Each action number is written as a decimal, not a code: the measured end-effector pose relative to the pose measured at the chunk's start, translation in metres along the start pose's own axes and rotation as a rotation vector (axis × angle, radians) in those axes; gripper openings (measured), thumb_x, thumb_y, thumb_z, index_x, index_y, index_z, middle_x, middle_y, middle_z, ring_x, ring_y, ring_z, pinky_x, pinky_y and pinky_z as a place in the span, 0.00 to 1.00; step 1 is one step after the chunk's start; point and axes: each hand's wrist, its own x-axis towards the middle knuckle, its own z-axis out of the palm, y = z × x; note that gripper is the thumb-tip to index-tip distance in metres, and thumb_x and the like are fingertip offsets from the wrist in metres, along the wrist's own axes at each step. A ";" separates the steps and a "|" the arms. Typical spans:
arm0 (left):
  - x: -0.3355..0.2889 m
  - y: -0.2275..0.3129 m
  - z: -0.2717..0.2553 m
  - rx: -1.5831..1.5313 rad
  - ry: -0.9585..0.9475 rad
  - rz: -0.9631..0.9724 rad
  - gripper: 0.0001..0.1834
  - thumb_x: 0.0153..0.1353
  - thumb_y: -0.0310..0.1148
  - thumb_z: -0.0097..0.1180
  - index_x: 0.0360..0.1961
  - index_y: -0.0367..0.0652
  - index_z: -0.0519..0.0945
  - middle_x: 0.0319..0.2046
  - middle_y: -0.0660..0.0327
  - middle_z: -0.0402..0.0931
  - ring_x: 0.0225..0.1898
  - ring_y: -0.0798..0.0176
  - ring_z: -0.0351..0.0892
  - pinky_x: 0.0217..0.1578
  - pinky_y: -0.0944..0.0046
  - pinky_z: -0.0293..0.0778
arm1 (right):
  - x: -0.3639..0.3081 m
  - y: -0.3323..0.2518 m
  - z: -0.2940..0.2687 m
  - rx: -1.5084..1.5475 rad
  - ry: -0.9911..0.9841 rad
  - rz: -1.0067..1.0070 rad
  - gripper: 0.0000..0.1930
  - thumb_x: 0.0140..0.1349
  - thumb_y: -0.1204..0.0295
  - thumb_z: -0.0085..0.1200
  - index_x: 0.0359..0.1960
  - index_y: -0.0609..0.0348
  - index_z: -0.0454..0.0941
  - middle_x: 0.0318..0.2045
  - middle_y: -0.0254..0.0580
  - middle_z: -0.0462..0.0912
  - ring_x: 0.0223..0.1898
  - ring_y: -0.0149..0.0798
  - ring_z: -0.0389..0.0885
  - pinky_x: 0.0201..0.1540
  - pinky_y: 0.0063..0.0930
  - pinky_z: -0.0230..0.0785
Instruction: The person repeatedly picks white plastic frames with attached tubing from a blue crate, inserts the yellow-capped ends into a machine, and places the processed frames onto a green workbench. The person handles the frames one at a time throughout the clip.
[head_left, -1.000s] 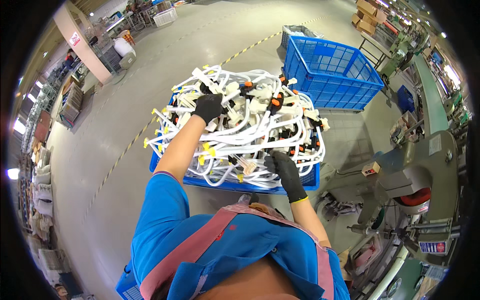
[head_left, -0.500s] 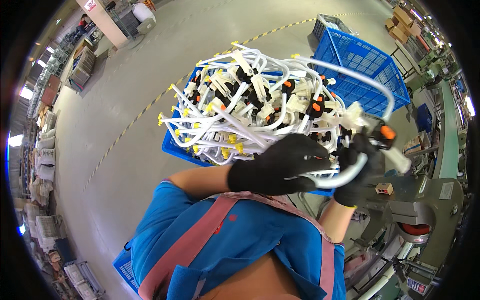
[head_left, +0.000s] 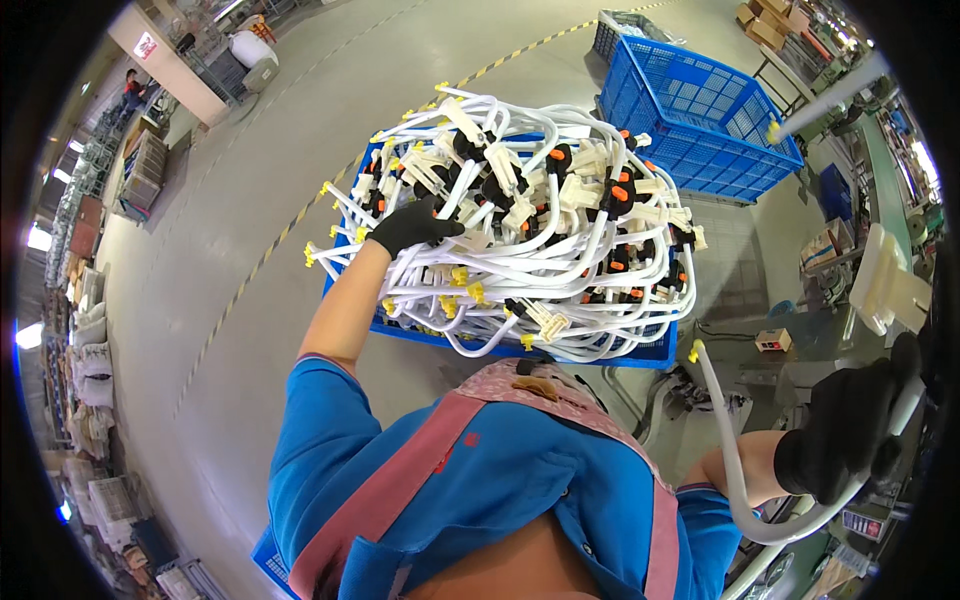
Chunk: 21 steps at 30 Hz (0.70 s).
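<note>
My right hand (head_left: 850,430), in a black glove, grips a white bent tube assembly (head_left: 738,480) at the right. One tube end with a yellow tip hangs left of the hand, and a cream plastic fitting (head_left: 885,280) sticks up above it. Another white tube length with a yellow tip (head_left: 830,100) reaches up at the upper right. My left hand (head_left: 412,228), also black-gloved, rests on the left part of a heap of similar tubes (head_left: 540,262), its thumb and fingers apart. These tubes have black-and-orange valves, cream fittings and yellow ends. They overfill a blue crate (head_left: 655,352).
Beyond the heap, to the right, stands a large blue basket (head_left: 690,150) with a grey crate (head_left: 606,40) behind it. Machinery and a green conveyor (head_left: 885,190) line the right side. A small box (head_left: 773,340) lies on the bench.
My right hand has moved right and nearer, carrying the tube assembly away from the heap. My left hand has let go of its tube and gone left onto the heap.
</note>
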 end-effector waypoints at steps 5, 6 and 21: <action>-0.005 -0.001 -0.007 0.048 0.049 0.174 0.19 0.57 0.41 0.57 0.46 0.41 0.76 0.21 0.59 0.79 0.22 0.63 0.79 0.28 0.62 0.76 | -0.029 0.029 0.005 0.030 0.733 -0.294 0.37 0.59 0.78 0.47 0.67 0.74 0.43 0.28 0.48 0.76 0.06 0.34 0.67 0.08 0.20 0.67; -0.008 0.001 -0.008 0.045 0.057 0.159 0.18 0.58 0.40 0.56 0.45 0.40 0.76 0.20 0.58 0.79 0.22 0.63 0.80 0.28 0.61 0.76 | -0.033 0.032 0.003 0.014 0.895 -0.341 0.35 0.60 0.77 0.46 0.67 0.74 0.44 0.28 0.47 0.74 0.05 0.32 0.64 0.08 0.20 0.65; -0.126 0.148 -0.059 -0.059 0.908 0.525 0.11 0.59 0.36 0.58 0.33 0.38 0.79 0.19 0.52 0.76 0.22 0.49 0.79 0.26 0.56 0.72 | 0.003 0.145 0.001 0.002 0.783 0.093 0.29 0.57 0.71 0.49 0.61 0.71 0.60 0.51 0.64 0.75 0.39 0.42 0.78 0.40 0.27 0.71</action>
